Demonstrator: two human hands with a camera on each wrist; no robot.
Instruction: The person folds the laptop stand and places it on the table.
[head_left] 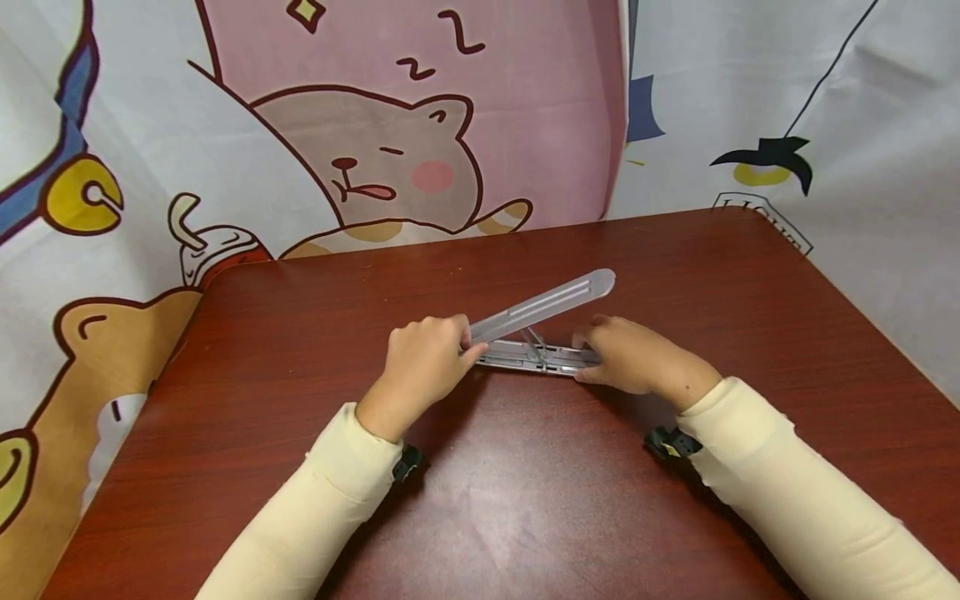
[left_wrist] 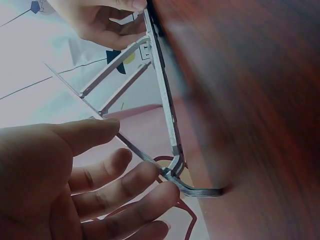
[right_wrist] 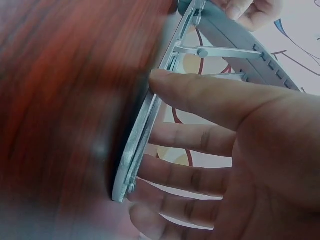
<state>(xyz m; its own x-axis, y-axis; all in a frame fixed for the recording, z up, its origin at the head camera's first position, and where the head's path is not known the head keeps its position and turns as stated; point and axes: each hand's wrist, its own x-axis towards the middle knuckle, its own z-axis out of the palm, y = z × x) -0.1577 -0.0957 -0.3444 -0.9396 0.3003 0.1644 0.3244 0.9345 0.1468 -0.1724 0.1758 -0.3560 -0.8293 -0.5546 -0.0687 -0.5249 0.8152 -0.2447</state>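
Grey metal stand lay on the red-brown table, between the two hands, partly unfolded into a slanted V. Its lower bar ran along the wood; its upper bar sloped up toward the right, its free end clear of the table. Two struts bridged the bars, and the hinge sat at the left end. Left hand held the stand in a narrow grip near this hinge, thumb on the near side and fingers opposite (how firmly, I could not tell). Right hand gripped the right end of the lower bar, thumb at the near edge, fingers across on the far side; these fingers were slightly blurred in the head view. Cream sleeves covered both forearms, with a dark device at the right wrist. Behind the table hung a cartoon-printed cloth, a sleeping bear at its centre.
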